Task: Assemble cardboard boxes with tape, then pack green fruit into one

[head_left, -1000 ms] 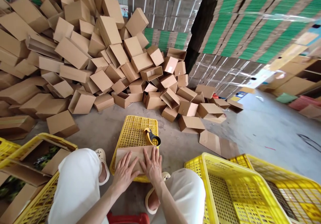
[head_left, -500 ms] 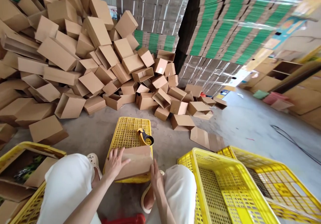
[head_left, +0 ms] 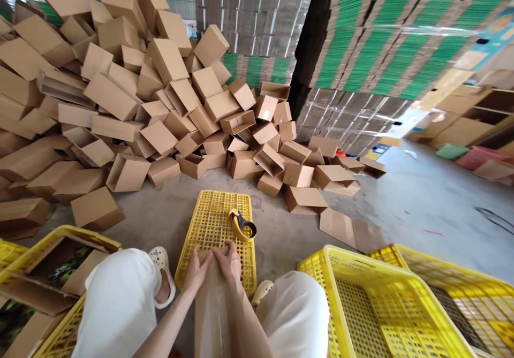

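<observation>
A long cardboard box points away from me between my knees, its far end over a yellow plastic crate that lies bottom up. Clear tape shines along its top. My left hand grips the left side of that far end, and my right hand holds the right side, both thumbs close together at the top edge. On the crate, just beyond my right hand, lies a yellow and black tape dispenser, which neither hand touches.
A large heap of cardboard boxes fills the floor ahead. Yellow crates stand at my right. At my left, another yellow crate holds an open carton with something dark green inside. Stacks of flat cardboard rise behind.
The box has turned from crosswise to lengthwise and come nearer to me. My hands have moved together to its far end. The dispenser stays on the crate.
</observation>
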A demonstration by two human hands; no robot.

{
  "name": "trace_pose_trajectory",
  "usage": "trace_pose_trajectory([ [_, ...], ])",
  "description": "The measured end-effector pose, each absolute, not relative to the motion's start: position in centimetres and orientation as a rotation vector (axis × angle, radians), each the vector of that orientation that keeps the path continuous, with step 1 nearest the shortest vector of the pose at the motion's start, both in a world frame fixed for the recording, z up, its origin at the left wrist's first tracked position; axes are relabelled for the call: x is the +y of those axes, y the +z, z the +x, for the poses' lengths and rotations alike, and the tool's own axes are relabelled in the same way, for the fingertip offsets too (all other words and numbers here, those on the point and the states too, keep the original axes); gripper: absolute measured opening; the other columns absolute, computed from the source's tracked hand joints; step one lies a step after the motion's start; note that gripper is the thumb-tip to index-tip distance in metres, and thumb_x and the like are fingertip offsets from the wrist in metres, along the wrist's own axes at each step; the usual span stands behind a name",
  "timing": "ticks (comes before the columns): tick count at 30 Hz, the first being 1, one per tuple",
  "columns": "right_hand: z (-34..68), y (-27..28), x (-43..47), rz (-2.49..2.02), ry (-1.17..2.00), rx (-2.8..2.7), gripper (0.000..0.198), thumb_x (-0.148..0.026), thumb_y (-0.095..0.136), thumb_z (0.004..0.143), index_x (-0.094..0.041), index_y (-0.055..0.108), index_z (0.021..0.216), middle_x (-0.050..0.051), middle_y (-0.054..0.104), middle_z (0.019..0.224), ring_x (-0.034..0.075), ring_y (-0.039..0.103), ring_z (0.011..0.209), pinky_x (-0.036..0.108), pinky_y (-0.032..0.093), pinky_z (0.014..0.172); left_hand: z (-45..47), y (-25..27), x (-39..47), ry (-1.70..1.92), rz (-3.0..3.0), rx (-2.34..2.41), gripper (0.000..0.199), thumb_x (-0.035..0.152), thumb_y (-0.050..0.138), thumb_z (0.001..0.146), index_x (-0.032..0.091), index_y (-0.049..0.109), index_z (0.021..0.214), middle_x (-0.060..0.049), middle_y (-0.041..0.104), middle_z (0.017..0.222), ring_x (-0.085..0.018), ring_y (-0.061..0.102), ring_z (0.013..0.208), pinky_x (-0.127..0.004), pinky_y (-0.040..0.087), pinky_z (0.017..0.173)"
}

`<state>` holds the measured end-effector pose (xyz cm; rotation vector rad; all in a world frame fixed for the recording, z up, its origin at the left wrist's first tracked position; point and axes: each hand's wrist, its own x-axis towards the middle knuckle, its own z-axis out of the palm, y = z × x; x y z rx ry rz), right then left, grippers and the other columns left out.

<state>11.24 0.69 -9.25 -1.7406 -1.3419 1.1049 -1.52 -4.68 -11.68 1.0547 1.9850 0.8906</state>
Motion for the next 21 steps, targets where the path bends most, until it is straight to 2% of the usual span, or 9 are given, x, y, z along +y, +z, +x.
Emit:
trace_pose_trajectory([
  [2, 11.1, -9.3, 1.0, -1.726, 1.109, -1.3, 0.046, -0.054, 0.078, 0.071, -0.025, 0.077, 0.108, 0.009, 0.081, 0.105, 0.034, 0.072, 0.102, 0.041, 0.054, 0.089, -1.8, -11.0, -3.2, 0.884, 1.03, 2.02, 0.052, 0.052, 0.048, 0.1, 0.012, 0.056, 0.133, -0.021, 0.068, 0.143, -0.028, 0.063, 0.138, -0.035, 0.049, 0.113],
  [5, 11.7, -9.8, 1.5, -1.674, 1.135, -1.259, 0.038, -0.059, 0.076, 0.073, -0.026, 0.08, 0.089, 0.006, 0.08, 0.086, 0.031, 0.072, 0.089, 0.038, 0.055, 0.083, -2.0, -10.8, -2.5, 0.857, 1.012, 2.051, 0.044, 0.053, 0.04, 0.104, 0.017, 0.063, 0.115, -0.019, 0.076, 0.127, -0.029, 0.071, 0.124, -0.037, 0.052, 0.106],
  [11, 12.2, -10.6, 2.6, -1.603, 1.227, -1.228, 0.051, -0.07, 0.069, 0.077, -0.02, 0.082, 0.082, 0.003, 0.076, 0.073, 0.026, 0.07, 0.079, 0.032, 0.053, 0.073, -2.2, -11.3, -2.4, 0.829, 0.939, 2.13, 0.044, 0.043, 0.03, 0.108, 0.02, 0.068, 0.107, -0.017, 0.08, 0.118, -0.03, 0.073, 0.121, -0.038, 0.054, 0.102],
  [17, 12.6, -10.1, 1.9, -1.541, 1.283, -1.249, 0.066, -0.081, 0.055, 0.085, -0.02, 0.076, 0.074, 0.004, 0.074, 0.074, 0.027, 0.068, 0.08, 0.034, 0.053, 0.075, -2.6, -11.7, -2.1, 0.877, 0.904, 2.136, 0.05, 0.036, 0.026, 0.108, 0.02, 0.073, 0.11, -0.015, 0.08, 0.122, -0.027, 0.073, 0.123, -0.038, 0.055, 0.106],
  [19, 13.1, -9.8, 1.0, -1.524, 1.305, -1.267, 0.068, -0.083, 0.053, 0.086, -0.021, 0.078, 0.078, 0.006, 0.078, 0.082, 0.03, 0.07, 0.086, 0.037, 0.054, 0.082, -2.9, -11.9, -2.2, 0.871, 0.897, 2.128, 0.053, 0.037, 0.025, 0.108, 0.019, 0.074, 0.113, -0.015, 0.079, 0.126, -0.027, 0.072, 0.126, -0.038, 0.053, 0.11],
  [21, 13.8, -9.5, -0.1, -1.509, 1.353, -1.28, 0.066, -0.083, 0.056, 0.086, -0.022, 0.082, 0.09, 0.009, 0.081, 0.098, 0.033, 0.073, 0.1, 0.042, 0.054, 0.095, -3.1, -12.0, -2.3, 0.852, 0.89, 2.115, 0.057, 0.04, 0.023, 0.108, 0.017, 0.074, 0.117, -0.017, 0.077, 0.132, -0.027, 0.07, 0.129, -0.037, 0.052, 0.112],
])
